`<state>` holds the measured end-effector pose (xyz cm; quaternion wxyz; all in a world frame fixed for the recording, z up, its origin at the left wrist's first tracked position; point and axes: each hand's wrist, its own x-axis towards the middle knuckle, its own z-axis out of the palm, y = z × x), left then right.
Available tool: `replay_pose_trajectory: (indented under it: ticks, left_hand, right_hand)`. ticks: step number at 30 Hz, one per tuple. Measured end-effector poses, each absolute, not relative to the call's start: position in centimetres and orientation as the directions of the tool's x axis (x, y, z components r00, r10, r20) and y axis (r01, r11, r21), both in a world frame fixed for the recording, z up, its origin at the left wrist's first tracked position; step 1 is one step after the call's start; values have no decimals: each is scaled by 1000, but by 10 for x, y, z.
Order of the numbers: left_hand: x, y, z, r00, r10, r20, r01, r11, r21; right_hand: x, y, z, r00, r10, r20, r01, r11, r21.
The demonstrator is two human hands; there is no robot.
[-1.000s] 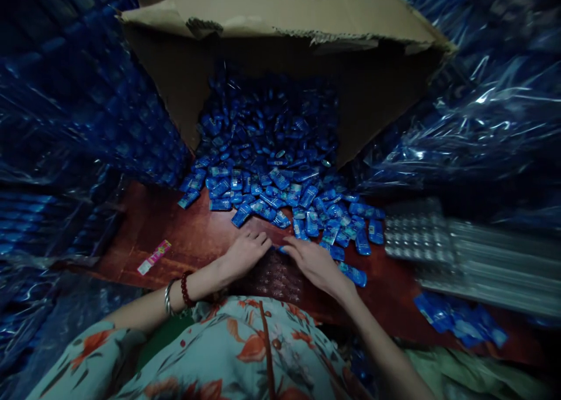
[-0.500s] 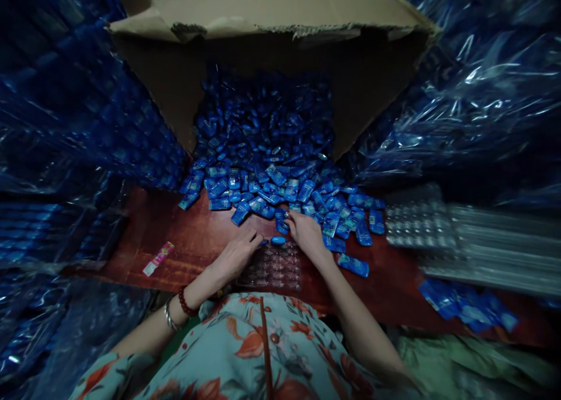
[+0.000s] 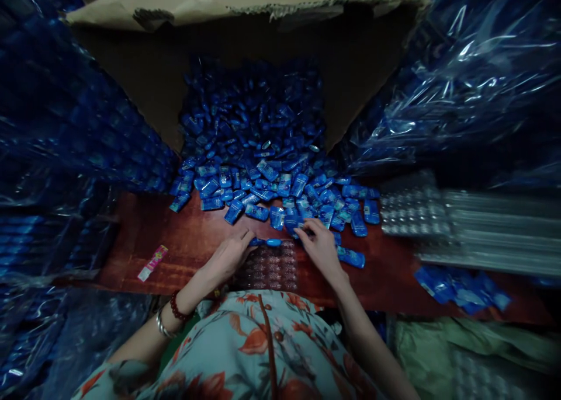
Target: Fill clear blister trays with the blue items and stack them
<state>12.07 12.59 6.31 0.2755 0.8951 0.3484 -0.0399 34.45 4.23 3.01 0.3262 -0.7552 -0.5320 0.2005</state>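
A clear plastic tray with rows of molded cups (image 3: pixel 272 268) lies on the table close to my body. Along its far edge, a small blue container (image 3: pixel 273 242) stands on end in a cup. The fingertips of my left hand (image 3: pixel 232 253) are closed on another blue container at the tray's far left corner, partly hidden by the fingers. My right hand (image 3: pixel 319 245) is beyond the tray's right side, thumb and fingers pinching a blue labelled container (image 3: pixel 293 223) at the near edge of the loose pile (image 3: pixel 263 184).
A cardboard box (image 3: pixel 368 67) lies open towards me, spilling the pile onto the reddish table (image 3: pixel 184 230). Stacked clear trays (image 3: pixel 504 230) and several blue packets (image 3: pixel 464 289) are at right. A pink strip (image 3: pixel 152 263) lies left. Plastic-wrapped blue stacks (image 3: pixel 123 131) flank the box.
My right hand has shifted slightly right along the pile's near edge, with its fingers at a blue container. My left hand stays at the tray's far left corner. The view has moved a little.
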Motion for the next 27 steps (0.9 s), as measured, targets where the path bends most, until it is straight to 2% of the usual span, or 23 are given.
replay_pose_trajectory:
  ticks: [2, 4, 6, 8, 13, 15, 17, 20, 22, 23, 25, 27]
  left_hand:
    - [121, 125, 65, 747, 607, -272, 659, -622, 423]
    - [119, 126, 70, 735, 626, -260, 670, -614, 416]
    - [115, 127, 74, 727, 645, -233, 669, -590, 452]
    - [112, 128, 75, 728, 656, -201, 653, -575, 492]
    - [112, 127, 69, 725, 669, -166, 652, -588, 479]
    - [113, 128, 66, 721, 679, -137, 652, -599, 464]
    - [113, 130, 62, 719, 686, -114, 652, -608, 453]
    - [112, 134, 54, 731, 672, -117, 649, -633, 422]
    - [112, 136, 50, 745, 658, -109, 638, -656, 404]
    - [113, 137, 48, 754, 649, -103, 628, -667, 400]
    - [116, 139, 47, 766, 636, -97, 616, -681, 397]
    - [120, 141, 48, 767, 631, -112, 617, -680, 396]
  right_hand:
    - [336, 66, 28, 213, 976, 48, 774, -139, -618]
    - [330, 88, 26, 64, 998, -22, 869, -67, -490]
    - [326, 103, 24, -32, 995, -96, 916, -9, -400]
    - [325, 111, 22, -68, 991, -114, 928, 20, -373]
    - [323, 102, 19, -93, 993, -78, 907, 52, -417]
    - [325, 88, 20, -24, 1000, 10, 849, 25, -527]
    - [331, 67, 24, 178, 976, 125, 740, -49, -671]
    - [345, 22, 28, 540, 821, 183, 584, -209, -785]
    - [358, -15, 28, 732, 650, 205, 508, -320, -800]
    - [366, -33, 26, 817, 529, 229, 466, -371, -803]
    - [388, -70, 20, 929, 223, 296, 367, -443, -818]
    - [418, -102, 12, 937, -61, 343, 275, -473, -837]
